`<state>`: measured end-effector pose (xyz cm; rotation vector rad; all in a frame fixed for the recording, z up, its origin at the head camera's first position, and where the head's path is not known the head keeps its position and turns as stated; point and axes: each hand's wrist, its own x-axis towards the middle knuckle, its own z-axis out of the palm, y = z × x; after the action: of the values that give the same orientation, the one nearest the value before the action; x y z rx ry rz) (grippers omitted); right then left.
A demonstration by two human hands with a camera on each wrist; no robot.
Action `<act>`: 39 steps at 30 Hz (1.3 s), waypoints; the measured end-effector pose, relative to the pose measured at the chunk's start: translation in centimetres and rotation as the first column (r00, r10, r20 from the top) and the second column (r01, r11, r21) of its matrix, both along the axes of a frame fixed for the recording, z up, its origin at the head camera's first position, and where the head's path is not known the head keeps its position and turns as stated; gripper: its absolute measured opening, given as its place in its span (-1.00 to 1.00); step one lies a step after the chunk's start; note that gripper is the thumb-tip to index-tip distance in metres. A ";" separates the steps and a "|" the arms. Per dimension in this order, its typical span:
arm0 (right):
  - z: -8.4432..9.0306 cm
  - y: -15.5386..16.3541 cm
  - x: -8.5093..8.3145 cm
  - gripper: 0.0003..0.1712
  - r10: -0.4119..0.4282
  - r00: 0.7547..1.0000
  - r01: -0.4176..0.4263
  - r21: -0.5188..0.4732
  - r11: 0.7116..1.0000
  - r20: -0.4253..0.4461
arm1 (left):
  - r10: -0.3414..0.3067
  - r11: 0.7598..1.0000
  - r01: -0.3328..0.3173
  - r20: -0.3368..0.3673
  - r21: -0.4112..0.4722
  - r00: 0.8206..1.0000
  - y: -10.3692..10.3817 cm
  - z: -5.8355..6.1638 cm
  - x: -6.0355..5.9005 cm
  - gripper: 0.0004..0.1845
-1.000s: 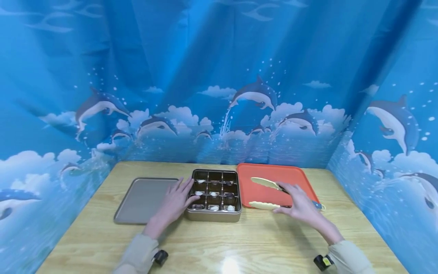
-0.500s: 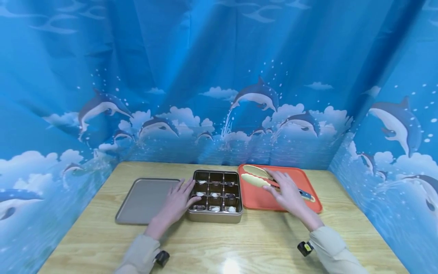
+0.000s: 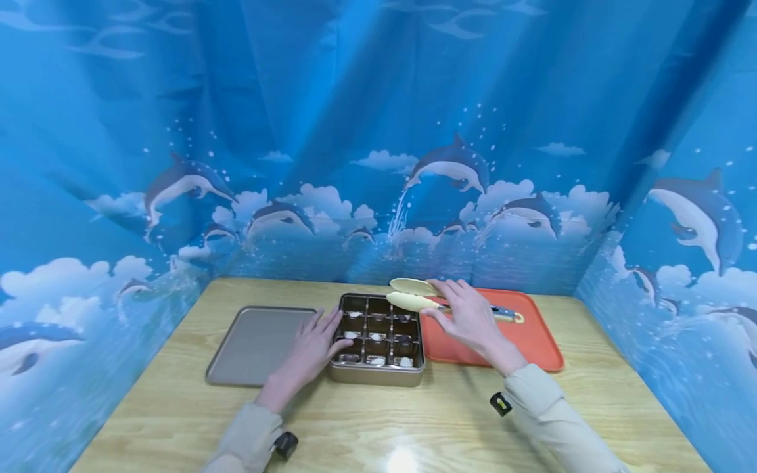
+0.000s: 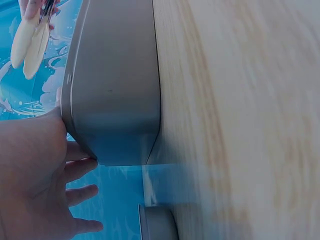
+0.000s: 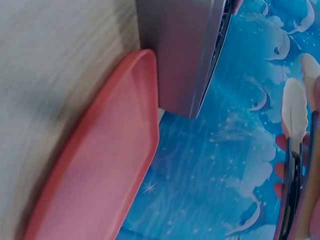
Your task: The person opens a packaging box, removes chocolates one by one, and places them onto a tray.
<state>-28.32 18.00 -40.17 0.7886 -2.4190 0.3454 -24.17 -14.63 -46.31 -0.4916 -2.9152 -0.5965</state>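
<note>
Right hand (image 3: 470, 320) is clamped on the tongs (image 3: 440, 301), whose long axis runs leftward (pale tips apart). The divided tin (image 3: 378, 338) lies just below-left of the tips, steadied by the flat left hand (image 3: 310, 348).

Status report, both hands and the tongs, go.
Right hand grips cream-tipped tongs, lifted over gold compartment tin's far edge. Left hand rests flat on tin's left rim. Nothing between tongs and tin; orange plastic tray alongside.
</note>
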 end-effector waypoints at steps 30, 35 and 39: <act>3.0 -8.9 -5.8 -0.42 0.147 0.978 -0.047 0.526 0.849 -0.150 | 0.005 1.000 -0.006 -0.031 -0.021 0.999 0.1 0.0 0.1 -0.23; 3.0 -11.1 -6.2 -0.47 0.174 0.965 -0.021 0.605 0.796 -0.195 | 0.010 1.000 -0.011 -0.040 -0.019 0.999 0.2 -0.1 0.1 -0.24; 3.0 -12.6 -6.3 -0.50 0.165 0.968 0.009 0.679 0.734 -0.191 | 0.013 1.000 -0.014 -0.053 -0.020 0.998 0.2 -0.2 0.1 -0.25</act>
<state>-34.62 5.44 -37.14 1.1608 -2.2638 -0.6289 -24.07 -14.48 -46.47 -0.4825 -2.8745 -0.5444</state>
